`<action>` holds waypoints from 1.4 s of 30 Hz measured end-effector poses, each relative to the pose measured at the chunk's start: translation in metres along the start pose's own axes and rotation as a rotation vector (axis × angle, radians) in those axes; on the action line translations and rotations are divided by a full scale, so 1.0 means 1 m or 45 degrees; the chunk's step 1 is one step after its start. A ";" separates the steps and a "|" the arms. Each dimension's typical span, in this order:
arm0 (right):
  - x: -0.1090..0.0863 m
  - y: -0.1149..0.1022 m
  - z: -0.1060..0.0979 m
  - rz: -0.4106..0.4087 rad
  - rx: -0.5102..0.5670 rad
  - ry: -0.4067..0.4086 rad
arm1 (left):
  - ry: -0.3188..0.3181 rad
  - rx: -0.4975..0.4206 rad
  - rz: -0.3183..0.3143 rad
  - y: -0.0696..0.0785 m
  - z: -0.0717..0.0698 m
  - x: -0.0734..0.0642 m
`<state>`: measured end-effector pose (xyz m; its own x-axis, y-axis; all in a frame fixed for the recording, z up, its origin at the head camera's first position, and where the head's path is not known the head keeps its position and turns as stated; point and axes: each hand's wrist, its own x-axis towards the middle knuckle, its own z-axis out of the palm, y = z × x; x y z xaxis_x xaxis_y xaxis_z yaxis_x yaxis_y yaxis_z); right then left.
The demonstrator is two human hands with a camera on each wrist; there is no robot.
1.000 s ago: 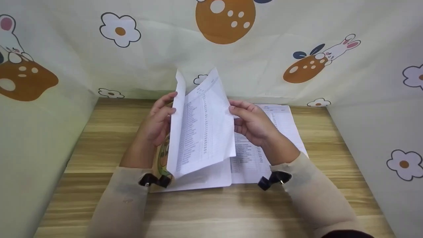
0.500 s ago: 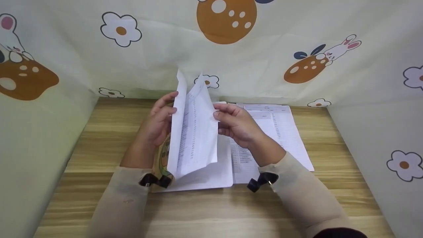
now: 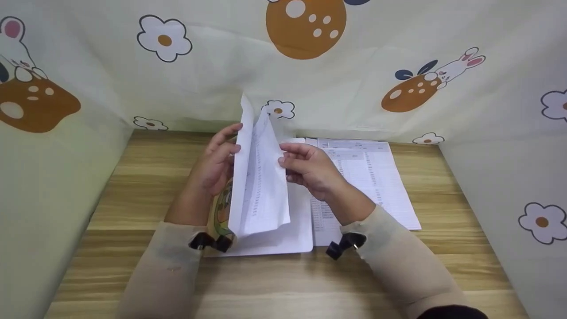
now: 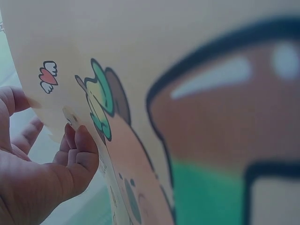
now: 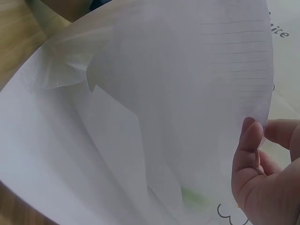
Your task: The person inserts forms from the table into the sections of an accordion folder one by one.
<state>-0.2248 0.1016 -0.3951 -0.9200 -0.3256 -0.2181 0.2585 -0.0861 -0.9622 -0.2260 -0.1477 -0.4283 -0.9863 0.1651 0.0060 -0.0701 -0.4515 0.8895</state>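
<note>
In the head view, my left hand holds up the left side of a notebook, whose white leaf stands nearly upright. Its cartoon cover, with a winged heart and green-leafed figure, fills much of the left wrist view; fingers and thumb pinch its edge there. My right hand pinches the right edge of a curved printed sheet between thumb and fingers. From the right wrist view, the sheet's pale back shows ruled lines near the pinched edge. A white rounded-corner page lies beneath.
Printed sheets lie flat to the right, partly behind my right forearm. All this rests on a wood-grain table. Cloth walls with rabbits and flowers enclose the back and both sides.
My right hand has moved left, bringing the printed sheet's free edge closer to the upright leaf. More of the printed sheets at right now shows. My left hand stays nearly in place.
</note>
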 end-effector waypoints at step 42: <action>-0.002 0.017 0.009 -0.010 -0.204 0.089 | 0.033 0.068 0.005 -0.002 0.003 -0.001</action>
<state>-0.2162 0.0920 -0.4093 -0.9415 -0.2590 -0.2158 0.2059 0.0648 -0.9764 -0.2247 -0.1441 -0.4285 -0.9901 0.1402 -0.0018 -0.0590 -0.4046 0.9126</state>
